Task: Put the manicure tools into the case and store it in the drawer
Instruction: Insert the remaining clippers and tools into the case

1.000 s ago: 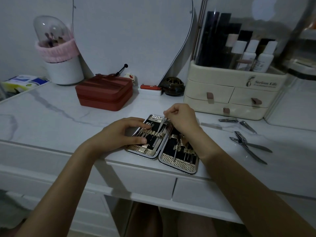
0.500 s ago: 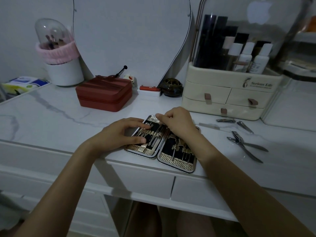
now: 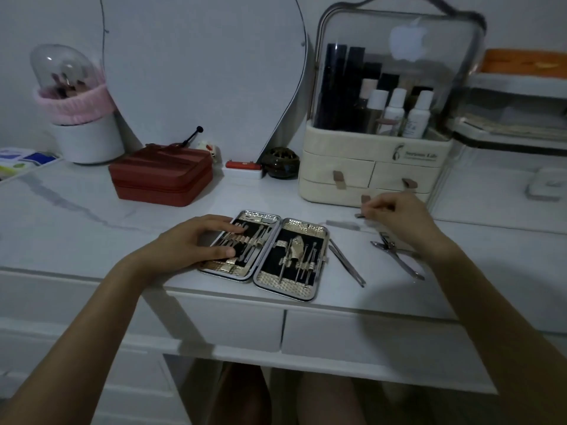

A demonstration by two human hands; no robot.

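Reaching right now: right hand (image 3: 395, 216) left case (image 3: 264, 253), pinches small clipper (image 3: 360, 215). Left hand (image 3: 196, 243), fingers flat, steadies case. More tools remain out.

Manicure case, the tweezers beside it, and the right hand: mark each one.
manicure case (image 3: 290, 231): head view, gold upper rim of its right half.
tweezers (image 3: 346, 262): head view, middle of the shaft.
right hand (image 3: 399, 214): head view, back of the hand.
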